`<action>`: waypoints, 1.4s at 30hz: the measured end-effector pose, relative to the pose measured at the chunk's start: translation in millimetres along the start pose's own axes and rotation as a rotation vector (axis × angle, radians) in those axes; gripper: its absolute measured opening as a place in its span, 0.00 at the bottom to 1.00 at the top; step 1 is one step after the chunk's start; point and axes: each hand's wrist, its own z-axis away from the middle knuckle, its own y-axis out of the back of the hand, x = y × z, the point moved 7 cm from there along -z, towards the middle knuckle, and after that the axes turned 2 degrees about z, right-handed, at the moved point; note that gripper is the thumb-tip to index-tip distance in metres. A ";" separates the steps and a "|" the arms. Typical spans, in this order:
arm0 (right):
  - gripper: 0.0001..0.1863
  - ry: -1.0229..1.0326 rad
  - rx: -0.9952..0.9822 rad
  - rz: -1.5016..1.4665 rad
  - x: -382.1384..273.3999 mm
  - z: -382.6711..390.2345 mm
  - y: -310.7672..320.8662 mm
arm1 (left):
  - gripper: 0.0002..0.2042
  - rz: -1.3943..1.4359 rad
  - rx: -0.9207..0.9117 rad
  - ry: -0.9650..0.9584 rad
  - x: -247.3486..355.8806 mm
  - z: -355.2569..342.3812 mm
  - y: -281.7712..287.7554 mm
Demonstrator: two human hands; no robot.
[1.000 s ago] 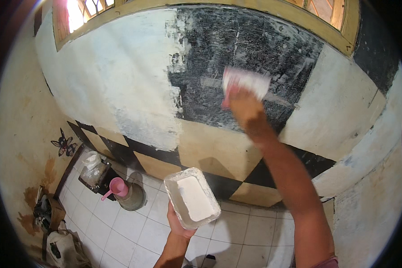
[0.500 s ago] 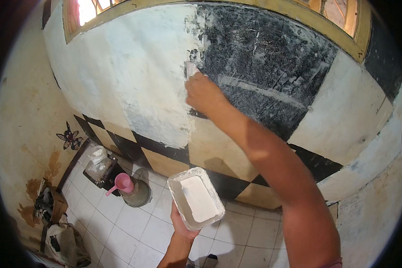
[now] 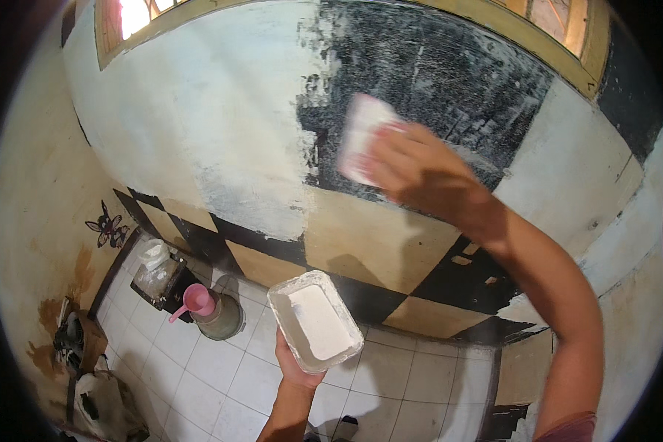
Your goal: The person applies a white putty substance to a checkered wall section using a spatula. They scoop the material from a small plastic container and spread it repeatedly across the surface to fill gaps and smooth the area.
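Note:
My left hand [image 3: 293,359] grips a rectangular tub [image 3: 278,302] from below and the side. White paste [image 3: 320,320] lies in it, and its rim is crusted. Out in front of the wall, my right hand [image 3: 412,163] is closed on a flat white putty spreader [image 3: 362,132], smeared by motion and coated whitish. Behind it is a black wall patch [image 3: 449,81] with whitish streaks. Left of that patch spreads a white-coated area [image 3: 236,118] with a ragged edge. Whether the spreader touches the wall I cannot tell.
A pink dipper [image 3: 198,299] rests on a round bucket [image 3: 225,322] on the white tiled floor [image 3: 232,383]. Beside it stands a dark box with a whitish bag [image 3: 155,254] on top. A carton [image 3: 92,342] and a sack [image 3: 103,401] sit at lower left. Yellow window frames [image 3: 493,26] run above.
My right hand has moved right and away from the white area's edge, turning the spreader so its broad face shows. The tub in my left hand has shifted slightly left and up.

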 end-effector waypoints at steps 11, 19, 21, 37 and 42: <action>0.15 -0.119 -0.192 0.157 33.9 86.7 -29.8 | 0.25 0.037 0.012 -0.010 0.1 5.4 -6.2; 0.15 -0.164 -0.076 0.212 42.6 91.6 34.9 | 0.28 0.013 0.034 -0.036 16.4 3.0 7.9; 0.11 -0.123 0.020 0.119 38.1 20.7 18.6 | 0.30 -0.003 0.011 -0.032 14.9 1.3 4.5; 0.09 -0.226 -0.292 0.408 94.5 136.1 94.5 | 0.28 -0.019 0.003 -0.019 6.3 -4.2 -17.0; 0.10 -0.105 -0.058 0.279 88.1 32.4 76.0 | 0.28 -0.033 -0.027 -0.042 12.8 -2.3 -21.0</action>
